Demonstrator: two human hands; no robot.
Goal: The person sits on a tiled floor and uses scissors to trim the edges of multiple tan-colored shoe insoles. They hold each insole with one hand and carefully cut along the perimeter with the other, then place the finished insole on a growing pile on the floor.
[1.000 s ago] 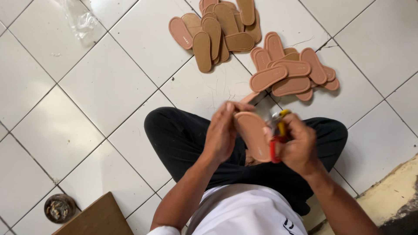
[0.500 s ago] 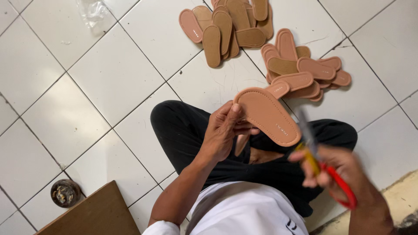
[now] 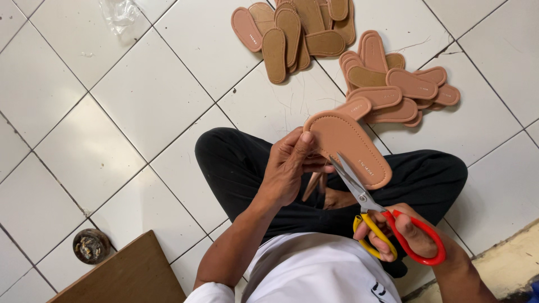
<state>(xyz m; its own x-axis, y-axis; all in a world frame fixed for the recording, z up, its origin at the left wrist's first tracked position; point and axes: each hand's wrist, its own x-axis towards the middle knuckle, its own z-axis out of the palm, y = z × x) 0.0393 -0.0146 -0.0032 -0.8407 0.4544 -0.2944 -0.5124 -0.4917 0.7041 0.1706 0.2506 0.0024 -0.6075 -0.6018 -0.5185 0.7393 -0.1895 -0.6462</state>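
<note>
My left hand (image 3: pixel 290 166) holds a tan sandal insole (image 3: pixel 349 143) by its left edge, flat side up, over my crossed legs in black trousers (image 3: pixel 236 168). My right hand (image 3: pixel 407 234) grips scissors (image 3: pixel 375 213) with one red and one yellow handle. The blades are slightly apart and point up toward the insole's lower edge. Whether the tips touch it I cannot tell.
Two heaps of similar insoles lie on the white tiled floor ahead, one at the top middle (image 3: pixel 297 31) and one to its right (image 3: pixel 393 90). A crumpled clear plastic bag (image 3: pixel 120 14) lies at the top left. A small round tin (image 3: pixel 91 246) and a brown board (image 3: pixel 126 275) sit at the lower left.
The insole has been turned from edge-on to flat side up and lifted. My right hand with the scissors swung out to the right, then brought the blades back toward the insole.
</note>
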